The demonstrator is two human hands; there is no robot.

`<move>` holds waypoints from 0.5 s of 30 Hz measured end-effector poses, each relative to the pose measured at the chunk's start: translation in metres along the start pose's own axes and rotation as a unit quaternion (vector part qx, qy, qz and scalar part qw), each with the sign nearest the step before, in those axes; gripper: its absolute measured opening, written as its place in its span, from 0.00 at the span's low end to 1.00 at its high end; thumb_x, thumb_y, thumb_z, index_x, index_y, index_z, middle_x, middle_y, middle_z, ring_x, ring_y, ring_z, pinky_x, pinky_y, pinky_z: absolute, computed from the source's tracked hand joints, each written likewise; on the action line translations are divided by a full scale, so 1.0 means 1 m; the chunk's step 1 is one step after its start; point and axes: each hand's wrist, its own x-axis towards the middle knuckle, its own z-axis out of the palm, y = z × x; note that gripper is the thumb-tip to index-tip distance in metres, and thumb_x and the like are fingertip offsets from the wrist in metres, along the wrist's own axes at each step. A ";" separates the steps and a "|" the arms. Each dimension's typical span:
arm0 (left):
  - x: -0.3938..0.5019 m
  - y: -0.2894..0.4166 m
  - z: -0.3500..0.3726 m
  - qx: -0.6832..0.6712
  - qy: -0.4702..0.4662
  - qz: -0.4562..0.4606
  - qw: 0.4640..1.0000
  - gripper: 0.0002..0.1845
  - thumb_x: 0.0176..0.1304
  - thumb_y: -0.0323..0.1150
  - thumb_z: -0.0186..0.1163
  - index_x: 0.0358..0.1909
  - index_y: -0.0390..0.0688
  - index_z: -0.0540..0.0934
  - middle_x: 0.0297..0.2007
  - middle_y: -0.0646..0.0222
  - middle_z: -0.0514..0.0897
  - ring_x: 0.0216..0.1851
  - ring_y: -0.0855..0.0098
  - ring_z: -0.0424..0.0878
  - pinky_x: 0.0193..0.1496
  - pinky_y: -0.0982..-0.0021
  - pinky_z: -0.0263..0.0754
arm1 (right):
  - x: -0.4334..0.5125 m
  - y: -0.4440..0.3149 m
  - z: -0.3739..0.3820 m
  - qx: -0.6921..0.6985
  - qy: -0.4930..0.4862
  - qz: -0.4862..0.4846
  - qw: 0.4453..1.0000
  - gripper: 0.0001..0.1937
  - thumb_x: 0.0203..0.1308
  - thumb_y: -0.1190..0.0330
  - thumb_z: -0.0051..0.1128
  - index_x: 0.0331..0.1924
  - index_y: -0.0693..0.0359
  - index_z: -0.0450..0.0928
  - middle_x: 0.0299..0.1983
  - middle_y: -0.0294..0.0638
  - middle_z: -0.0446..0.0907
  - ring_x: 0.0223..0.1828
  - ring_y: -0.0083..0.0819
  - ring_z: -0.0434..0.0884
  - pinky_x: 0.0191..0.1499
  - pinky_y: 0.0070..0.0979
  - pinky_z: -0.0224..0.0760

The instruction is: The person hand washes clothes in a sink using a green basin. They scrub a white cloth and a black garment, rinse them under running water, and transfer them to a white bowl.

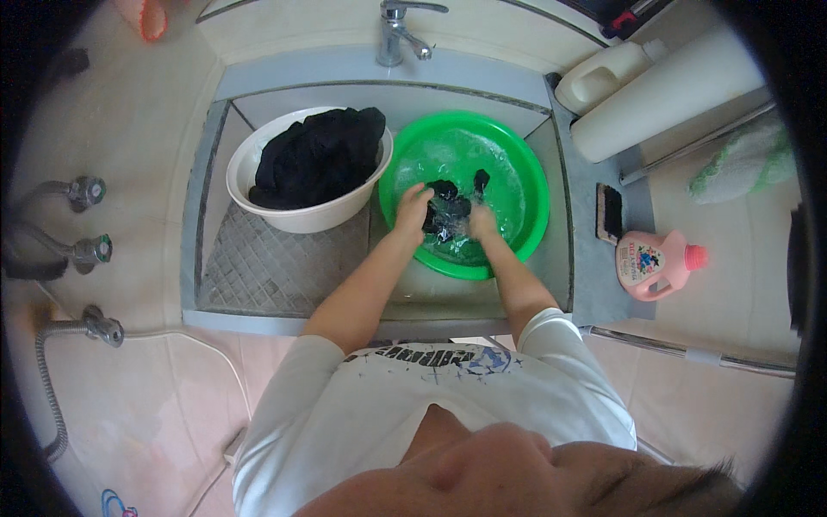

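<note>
A green plastic basin (539,220) of sudsy water stands in the right part of the sink. Wet black cloth (457,207) lies partly under the water in it. My left hand (411,208) touches the cloth's left edge, its fingers bent over it. At the cloth's right side is my right hand (482,221), blurred and partly in the water; its grip is hidden. To the left, a white plastic basin (300,220) holds a heaped black garment (316,158).
A chrome faucet (392,39) rises behind the sink (381,320). On the right ledge are a scrubbing brush (608,213), a pink detergent bottle (652,266) and a white jug (597,79). A ridged washboard surface (271,265) lies under the white basin.
</note>
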 end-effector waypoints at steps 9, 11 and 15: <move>0.017 -0.014 -0.009 -0.125 -0.085 -0.210 0.966 0.39 0.60 0.68 0.45 0.62 0.48 0.67 0.61 0.55 0.69 0.61 0.48 0.67 0.60 0.31 0.52 | -0.058 -0.073 -0.063 0.346 0.035 -0.206 0.915 0.22 0.47 0.57 0.69 0.42 0.65 0.79 0.34 0.46 0.82 0.34 0.32 0.82 0.38 0.30 0.74; 0.017 -0.011 -0.011 -0.232 -0.146 -0.191 0.943 0.37 0.60 0.67 0.46 0.57 0.47 0.72 0.51 0.59 0.77 0.49 0.57 0.77 0.52 0.46 0.70 | -0.085 -0.097 -0.074 0.359 0.048 -0.240 0.901 0.20 0.49 0.58 0.68 0.42 0.63 0.80 0.36 0.49 0.82 0.36 0.38 0.82 0.39 0.30 0.74; 0.018 -0.004 -0.016 -0.278 -0.258 -0.097 0.920 0.26 0.67 0.53 0.49 0.54 0.42 0.73 0.46 0.60 0.80 0.45 0.63 0.79 0.48 0.59 0.76 | -0.110 -0.130 -0.094 0.303 0.106 -0.257 0.911 0.16 0.50 0.61 0.66 0.39 0.62 0.80 0.34 0.49 0.81 0.34 0.43 0.81 0.37 0.33 0.73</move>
